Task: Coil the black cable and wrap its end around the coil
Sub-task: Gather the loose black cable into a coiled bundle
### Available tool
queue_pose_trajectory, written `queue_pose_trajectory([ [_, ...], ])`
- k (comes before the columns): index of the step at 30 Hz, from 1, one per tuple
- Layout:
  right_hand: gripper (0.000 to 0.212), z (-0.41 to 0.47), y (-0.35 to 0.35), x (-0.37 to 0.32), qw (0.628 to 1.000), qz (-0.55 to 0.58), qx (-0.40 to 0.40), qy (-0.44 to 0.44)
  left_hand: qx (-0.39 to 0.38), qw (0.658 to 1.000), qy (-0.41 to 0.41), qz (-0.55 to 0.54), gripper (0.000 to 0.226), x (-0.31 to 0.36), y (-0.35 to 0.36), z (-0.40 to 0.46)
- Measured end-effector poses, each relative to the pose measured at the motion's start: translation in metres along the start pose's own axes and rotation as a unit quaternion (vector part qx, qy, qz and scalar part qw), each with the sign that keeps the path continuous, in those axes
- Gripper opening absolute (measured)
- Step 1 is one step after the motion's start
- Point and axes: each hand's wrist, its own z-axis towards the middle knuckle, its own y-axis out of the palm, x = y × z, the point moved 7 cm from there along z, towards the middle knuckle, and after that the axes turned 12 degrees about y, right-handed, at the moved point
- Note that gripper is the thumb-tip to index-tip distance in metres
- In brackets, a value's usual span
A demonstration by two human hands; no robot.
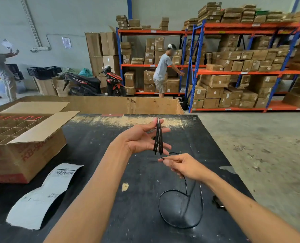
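Observation:
A thin black cable [158, 137] is wound in several long narrow loops over the spread fingers of my left hand [142, 137], held palm-up above the black table [96, 155]. Just below it, my right hand [182, 165] pinches the cable's free run between thumb and fingers. From there the slack drops down and lies as one wide loose loop [163, 213] on the table near my right forearm. A small dark plug-like piece [218, 202] lies beside that forearm; whether it belongs to the cable I cannot tell.
An open cardboard box [28, 151] with a divider grid stands on the table's left. A curled shipping label [44, 195] lies in front of it. A large carton [121, 104] borders the far edge. Two people, scooters and shelves of boxes [242, 67] stand beyond.

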Motion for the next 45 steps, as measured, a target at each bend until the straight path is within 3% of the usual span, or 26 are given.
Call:
queue_pose_trajectory([
  [3, 0.029, 0.013, -0.023, -0.001, 0.995, -0.097, 0.012, 0.016, -0.069, 0.996, -0.044, 0.02, 0.021, -0.009, 0.012, -0.01],
  [6, 0.024, 0.025, -0.063, -0.022, 0.979, -0.186, 0.075, 0.02, -0.094, 0.987, -0.096, 0.085, 0.026, -0.029, 0.01, -0.018],
  [9, 0.033, 0.034, -0.095, -0.057, 0.95, -0.283, 0.132, 0.01, -0.037, 0.98, -0.139, 0.139, 0.026, -0.052, -0.007, -0.019],
  [13, 0.036, 0.033, -0.094, -0.112, 0.874, -0.451, 0.166, -0.07, 0.037, 0.98, -0.147, 0.132, 0.032, -0.07, -0.03, -0.009],
  [16, 0.033, 0.02, -0.077, -0.142, 0.846, -0.483, 0.188, -0.125, 0.09, 0.981, -0.132, 0.11, 0.022, -0.074, -0.045, -0.001],
  [21, 0.027, 0.0, -0.044, -0.147, 0.897, -0.392, 0.154, -0.132, 0.171, 0.981, -0.083, 0.047, 0.02, -0.065, -0.062, 0.004],
  [25, 0.02, -0.015, -0.017, -0.117, 0.952, -0.268, 0.101, -0.106, 0.187, 0.982, -0.034, -0.001, 0.021, -0.05, -0.065, 0.008],
  [31, 0.031, -0.025, 0.008, -0.059, 0.979, -0.148, 0.121, -0.071, 0.193, 0.98, 0.033, -0.04, 0.019, -0.022, -0.057, 0.016],
  [36, 0.027, -0.031, 0.015, -0.012, 0.996, -0.022, 0.077, -0.03, 0.178, 0.978, 0.064, -0.083, 0.023, 0.004, -0.049, 0.014],
  [41, 0.022, -0.021, 0.023, 0.022, 0.999, 0.001, 0.046, 0.023, 0.11, 0.988, 0.073, -0.083, 0.022, 0.022, -0.021, 0.008],
  [45, 0.031, 0.004, -0.01, 0.024, 0.987, -0.097, 0.11, 0.071, -0.019, 1.0, -0.004, -0.007, 0.022, -0.003, 0.007, -0.001],
])
